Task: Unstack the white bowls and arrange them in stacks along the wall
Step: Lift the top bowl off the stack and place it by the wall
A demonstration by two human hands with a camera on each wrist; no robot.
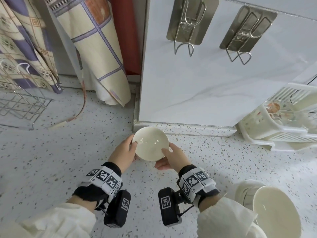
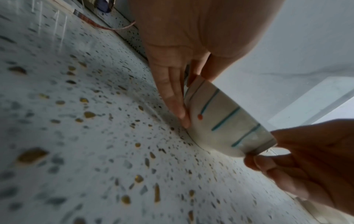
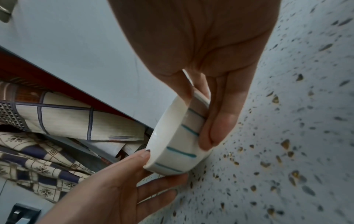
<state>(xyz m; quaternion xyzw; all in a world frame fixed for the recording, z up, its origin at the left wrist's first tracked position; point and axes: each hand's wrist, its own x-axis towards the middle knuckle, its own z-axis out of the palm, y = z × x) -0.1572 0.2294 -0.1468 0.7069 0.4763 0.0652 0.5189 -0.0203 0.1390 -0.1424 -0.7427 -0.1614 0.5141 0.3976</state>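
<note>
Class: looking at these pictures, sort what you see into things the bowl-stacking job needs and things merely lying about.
Needed: white bowl with teal stripes, held by left hand and right hand; stacked white bowls.

Lying about: wire rack, patterned cloth, white plastic drainer, metal wall hooks.

Head view bright, edges warped; wrist views dim, blurred.

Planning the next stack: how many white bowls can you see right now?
At least 2. One bowl is held between the left hand and right hand near the wall. Another bowl tops a stack at the lower right; the bowls beneath it cannot be counted.
</note>
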